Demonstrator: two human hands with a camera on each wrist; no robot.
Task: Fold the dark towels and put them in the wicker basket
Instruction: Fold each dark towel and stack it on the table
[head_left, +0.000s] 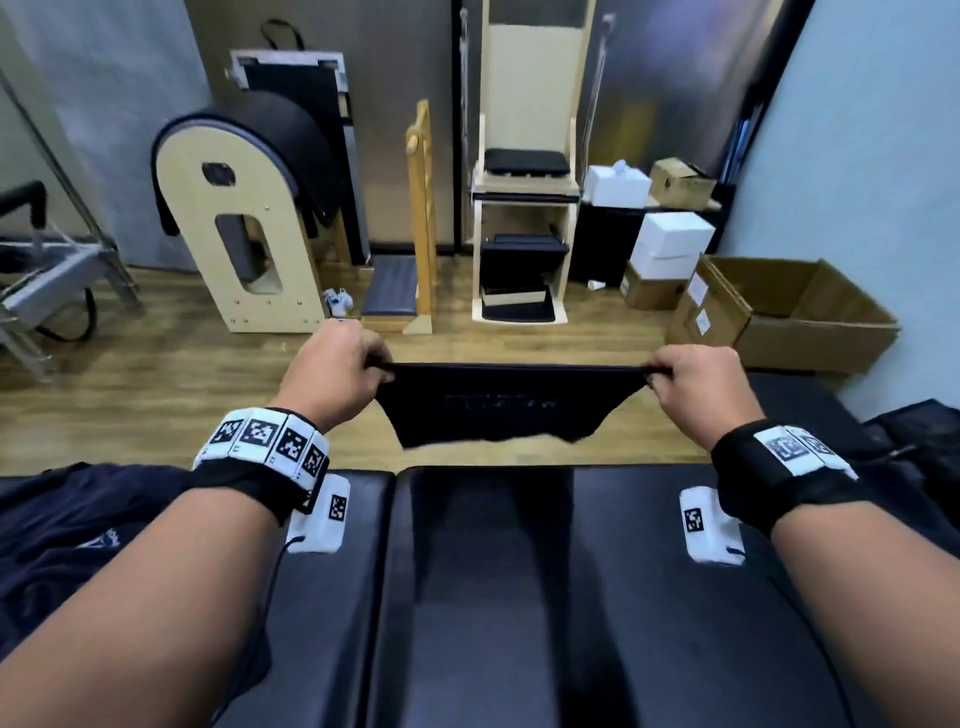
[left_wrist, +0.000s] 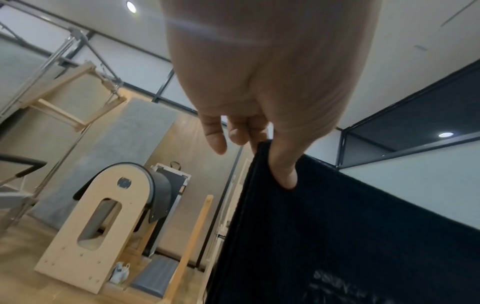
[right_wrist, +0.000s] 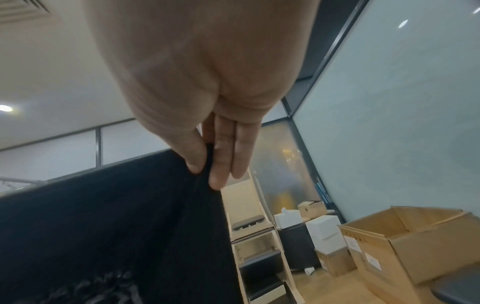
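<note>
We hold one dark towel (head_left: 488, 405) stretched in the air at the centre of the head view, above the far edge of the padded black table (head_left: 493, 597). Our left hand (head_left: 332, 371) pinches its upper left corner, thumb over the cloth in the left wrist view, and our right hand (head_left: 701, 384) pinches the upper right corner between thumb and fingers (right_wrist: 219, 164). The top edge runs taut between the two hands; the lower edge hangs free. More dark cloth (head_left: 67, 535) lies heaped at the left edge of the frame. An open cardboard box (head_left: 800, 322) stands on the floor at the right.
</note>
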